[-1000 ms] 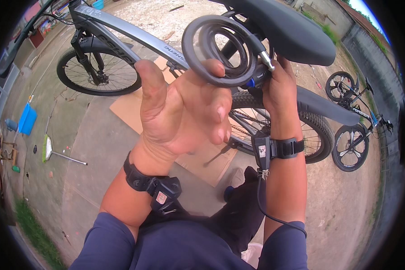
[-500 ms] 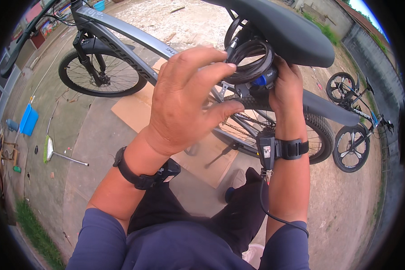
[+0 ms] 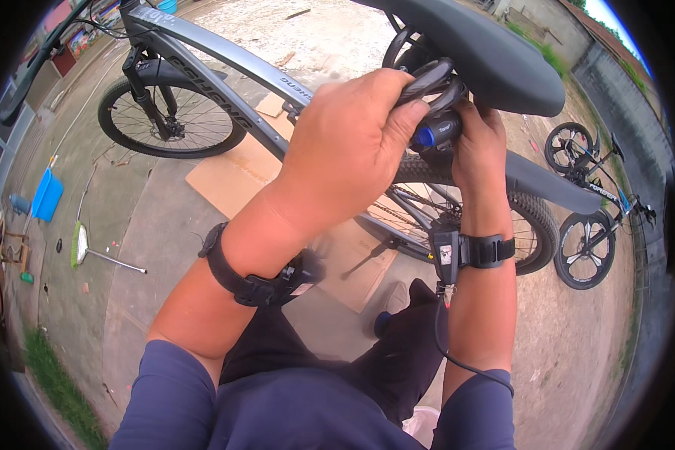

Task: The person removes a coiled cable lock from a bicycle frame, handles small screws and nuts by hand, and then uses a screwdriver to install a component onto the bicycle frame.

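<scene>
My left hand is closed around the coiled black cable lock under the black saddle of a grey bicycle. My right hand is curled against a black lock body with a blue end, just right of the coil; its fingertips are partly hidden. The rear mudguard and tyre lie below and to the right. My left hand covers part of the seat-post area.
A second bicycle is at the right beside a grey wall. Cardboard lies beneath the grey bicycle. At the left are a blue dustpan and a green-bristled broom. A white object is behind my legs.
My left hand has turned from palm up to back up, moved up and right, and closed on the coil. The cable loops have gone from large and raised to bunched under the saddle.
</scene>
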A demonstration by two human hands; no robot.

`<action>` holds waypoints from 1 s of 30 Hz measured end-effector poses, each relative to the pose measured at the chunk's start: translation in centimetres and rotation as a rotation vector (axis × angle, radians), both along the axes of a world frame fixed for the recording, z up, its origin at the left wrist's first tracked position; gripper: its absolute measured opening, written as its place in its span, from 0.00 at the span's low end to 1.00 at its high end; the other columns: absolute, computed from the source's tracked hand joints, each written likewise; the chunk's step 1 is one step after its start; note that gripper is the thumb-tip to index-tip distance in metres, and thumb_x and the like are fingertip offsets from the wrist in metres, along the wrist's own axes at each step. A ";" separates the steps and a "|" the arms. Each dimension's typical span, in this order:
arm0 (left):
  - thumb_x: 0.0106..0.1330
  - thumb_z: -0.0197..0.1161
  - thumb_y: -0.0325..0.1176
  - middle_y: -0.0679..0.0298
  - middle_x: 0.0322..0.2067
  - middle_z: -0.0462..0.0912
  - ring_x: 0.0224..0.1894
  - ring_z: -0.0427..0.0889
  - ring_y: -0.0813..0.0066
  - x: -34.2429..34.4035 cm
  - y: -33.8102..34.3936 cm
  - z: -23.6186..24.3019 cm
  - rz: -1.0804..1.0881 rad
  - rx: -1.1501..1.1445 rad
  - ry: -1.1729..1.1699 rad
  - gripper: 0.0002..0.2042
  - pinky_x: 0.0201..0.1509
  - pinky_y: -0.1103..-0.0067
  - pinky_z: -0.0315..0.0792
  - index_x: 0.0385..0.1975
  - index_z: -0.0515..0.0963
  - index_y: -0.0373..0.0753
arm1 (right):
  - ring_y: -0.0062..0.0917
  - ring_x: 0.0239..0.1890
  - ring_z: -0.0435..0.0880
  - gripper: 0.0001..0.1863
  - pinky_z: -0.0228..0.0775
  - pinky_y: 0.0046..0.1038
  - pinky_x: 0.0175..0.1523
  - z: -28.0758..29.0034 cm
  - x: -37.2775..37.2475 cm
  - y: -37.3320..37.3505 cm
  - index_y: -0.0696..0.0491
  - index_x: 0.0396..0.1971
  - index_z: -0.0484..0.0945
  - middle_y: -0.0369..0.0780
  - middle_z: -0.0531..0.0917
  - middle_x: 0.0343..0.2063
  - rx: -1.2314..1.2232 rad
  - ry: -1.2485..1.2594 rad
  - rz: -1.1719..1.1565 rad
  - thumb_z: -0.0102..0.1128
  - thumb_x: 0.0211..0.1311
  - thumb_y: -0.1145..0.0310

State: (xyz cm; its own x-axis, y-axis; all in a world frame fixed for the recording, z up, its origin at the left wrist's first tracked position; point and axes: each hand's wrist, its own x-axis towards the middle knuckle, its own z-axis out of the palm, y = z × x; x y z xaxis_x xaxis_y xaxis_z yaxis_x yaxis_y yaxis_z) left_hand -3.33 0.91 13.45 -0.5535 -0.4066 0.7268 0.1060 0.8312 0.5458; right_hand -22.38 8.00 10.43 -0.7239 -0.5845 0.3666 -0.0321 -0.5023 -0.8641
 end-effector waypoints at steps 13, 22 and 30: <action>0.74 0.56 0.43 0.61 0.32 0.81 0.35 0.81 0.73 5.4 -4.1 -4.8 -0.348 0.684 0.171 0.18 0.45 0.78 0.75 0.48 0.72 0.31 | 0.21 0.29 0.81 0.09 0.72 0.24 0.30 1.5 -1.5 -2.1 0.58 0.43 0.77 0.38 0.80 0.30 0.167 0.280 -0.077 0.55 0.68 0.71; 0.73 0.58 0.36 0.67 0.27 0.73 0.26 0.73 0.79 3.7 -6.2 -5.9 -0.208 1.054 0.184 0.17 0.32 0.81 0.71 0.54 0.72 0.30 | 0.20 0.27 0.75 0.05 0.68 0.23 0.30 0.6 -3.3 -3.3 0.56 0.39 0.78 0.36 0.78 0.27 0.014 0.095 0.017 0.61 0.65 0.74; 0.74 0.56 0.37 0.72 0.23 0.68 0.21 0.66 0.86 2.2 -5.1 -2.1 -0.399 1.273 0.232 0.17 0.28 0.82 0.66 0.54 0.74 0.32 | 0.22 0.29 0.81 0.06 0.69 0.21 0.25 1.6 -3.5 -3.4 0.54 0.40 0.79 0.39 0.82 0.32 -0.004 -0.078 0.042 0.60 0.66 0.71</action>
State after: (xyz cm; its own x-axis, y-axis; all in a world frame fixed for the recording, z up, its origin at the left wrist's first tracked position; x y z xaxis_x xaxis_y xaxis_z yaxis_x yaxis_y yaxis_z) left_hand -1.09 -4.21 11.30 -0.7078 -0.7037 0.0616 0.4136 -0.3422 0.8437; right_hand -25.88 4.62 12.01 -0.7253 -0.6135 0.3123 0.0565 -0.5052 -0.8611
